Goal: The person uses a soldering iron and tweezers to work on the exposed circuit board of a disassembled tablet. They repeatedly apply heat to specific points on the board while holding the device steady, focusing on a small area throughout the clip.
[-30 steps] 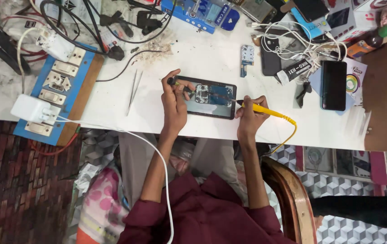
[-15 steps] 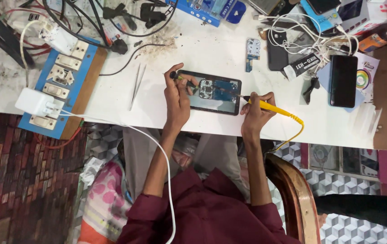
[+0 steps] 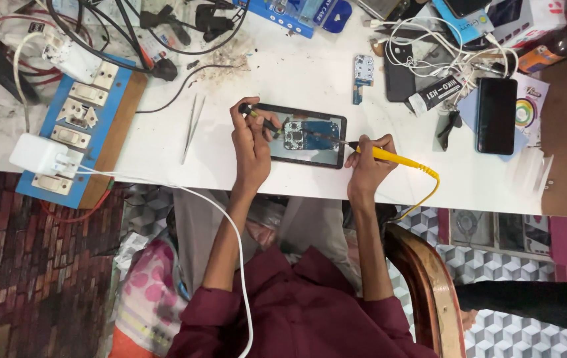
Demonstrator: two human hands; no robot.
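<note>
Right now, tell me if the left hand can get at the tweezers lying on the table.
Probably yes. The tweezers lie just beside the left hand on bare white table, nothing between. But that hand already grips a black tool over the opened phone, so it is not free.

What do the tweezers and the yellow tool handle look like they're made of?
Tweezers: probably bare metal, thin, grey and slightly shiny on the white table. Yellow tool handle, in the right hand: likely plastic, smooth and evenly coloured.
</note>
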